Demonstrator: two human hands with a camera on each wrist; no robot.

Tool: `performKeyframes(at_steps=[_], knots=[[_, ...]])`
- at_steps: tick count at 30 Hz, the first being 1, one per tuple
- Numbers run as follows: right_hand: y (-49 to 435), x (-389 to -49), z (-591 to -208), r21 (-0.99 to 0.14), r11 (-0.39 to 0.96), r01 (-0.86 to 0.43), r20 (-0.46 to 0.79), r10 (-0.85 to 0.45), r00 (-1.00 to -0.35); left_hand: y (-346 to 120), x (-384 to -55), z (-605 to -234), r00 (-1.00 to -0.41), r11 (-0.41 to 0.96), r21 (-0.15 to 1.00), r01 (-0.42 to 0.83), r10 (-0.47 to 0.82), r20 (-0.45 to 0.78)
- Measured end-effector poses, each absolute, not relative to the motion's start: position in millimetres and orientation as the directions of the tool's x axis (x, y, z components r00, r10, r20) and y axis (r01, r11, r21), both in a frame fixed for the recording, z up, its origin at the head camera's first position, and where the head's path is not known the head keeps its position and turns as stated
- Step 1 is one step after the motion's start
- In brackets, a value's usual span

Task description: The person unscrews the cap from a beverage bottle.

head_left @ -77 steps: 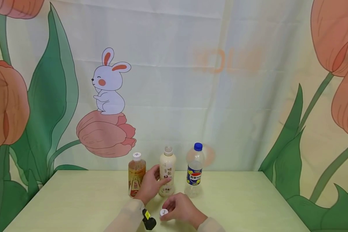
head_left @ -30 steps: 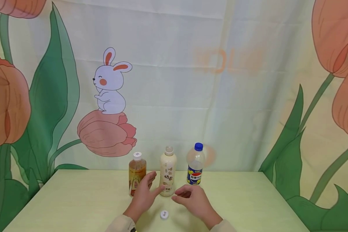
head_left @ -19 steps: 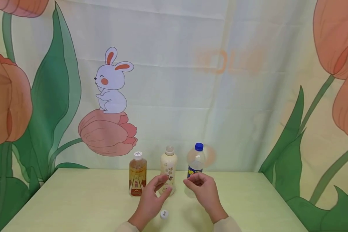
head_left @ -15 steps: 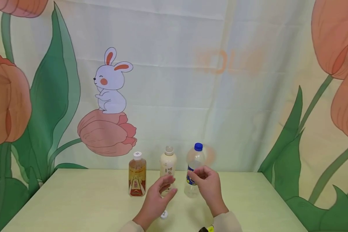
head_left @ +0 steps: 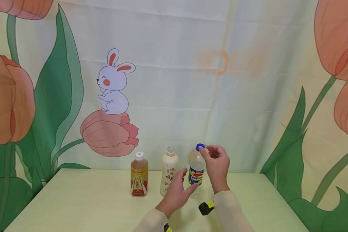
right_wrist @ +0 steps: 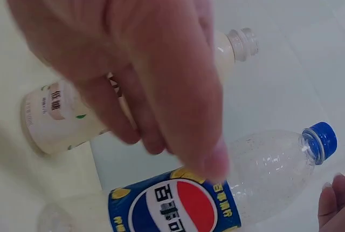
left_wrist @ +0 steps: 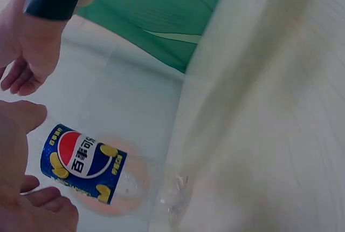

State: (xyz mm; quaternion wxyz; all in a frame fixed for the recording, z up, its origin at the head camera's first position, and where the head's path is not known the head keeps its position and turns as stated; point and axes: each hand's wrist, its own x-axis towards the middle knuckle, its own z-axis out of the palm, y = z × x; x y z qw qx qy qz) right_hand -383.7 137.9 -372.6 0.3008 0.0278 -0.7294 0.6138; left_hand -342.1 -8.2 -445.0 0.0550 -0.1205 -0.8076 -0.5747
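Observation:
A clear soda bottle (head_left: 196, 175) with a blue Pepsi label (left_wrist: 81, 162) and a blue cap (right_wrist: 322, 141) stands upright on the table. My left hand (head_left: 177, 191) is in front of its lower part, thumb and fingers spread around the label without gripping. Raised beside the bottle's top, my right hand (head_left: 217, 166) has its thumb overlapping the cap in the head view; the right wrist view shows its fingertips (right_wrist: 327, 205) just off the cap. Left of them stands an uncapped, cream-coloured milk tea bottle (head_left: 169, 170), partly hidden by the left hand.
An amber drink bottle (head_left: 139, 177) with a white cap stands at the left of the row. Behind the pale table (head_left: 84, 199) hangs a printed cloth (head_left: 168, 80) with a rabbit and tulips. Black wrist cameras (head_left: 205, 208) stick out from the sleeves.
My right hand has released the loose white cap onto the table and moved up to the blue cap. My left hand has left the milk tea bottle and shifted right; the white cap is now hidden.

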Motion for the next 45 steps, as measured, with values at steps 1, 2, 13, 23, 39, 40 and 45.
performKeyframes(at_steps=[1,2,13,23,39,40,45], knots=[[137.3,-387.2,-370.4,-0.878,0.245,-0.412,0.475,0.335,-0.814,-4.3,-343.7,-444.7,-0.972,0.313,0.921,0.232,0.115,0.206],[136.6,-390.1,-368.1,-0.877,0.249,-0.411,0.477,0.336,-0.812,-0.4,-345.6,-445.2,-0.977,0.316,0.924,0.213,0.098,0.192],[132.6,-407.2,-361.7,-0.895,0.313,-0.318,0.407,0.281,-0.869,26.8,-369.3,-454.9,-0.979,0.248,0.950,0.191,-0.026,0.204],[133.9,-408.4,-365.7,-0.886,0.330,-0.326,0.420,0.270,-0.867,33.1,-386.7,-460.0,-0.966,0.270,0.936,0.228,-0.056,0.252],[138.7,-409.8,-369.0,-0.862,0.364,-0.352,0.449,0.230,-0.863,30.0,-390.8,-468.6,-0.960,0.303,0.919,0.251,-0.048,0.277],[138.6,-409.7,-368.8,-0.863,0.364,-0.350,0.447,0.230,-0.865,29.7,-391.1,-468.6,-0.960,0.307,0.919,0.248,-0.046,0.275],[138.0,-410.3,-368.5,-0.865,0.366,-0.344,0.444,0.235,-0.865,27.9,-392.9,-468.4,-0.966,0.318,0.919,0.234,-0.031,0.257]])
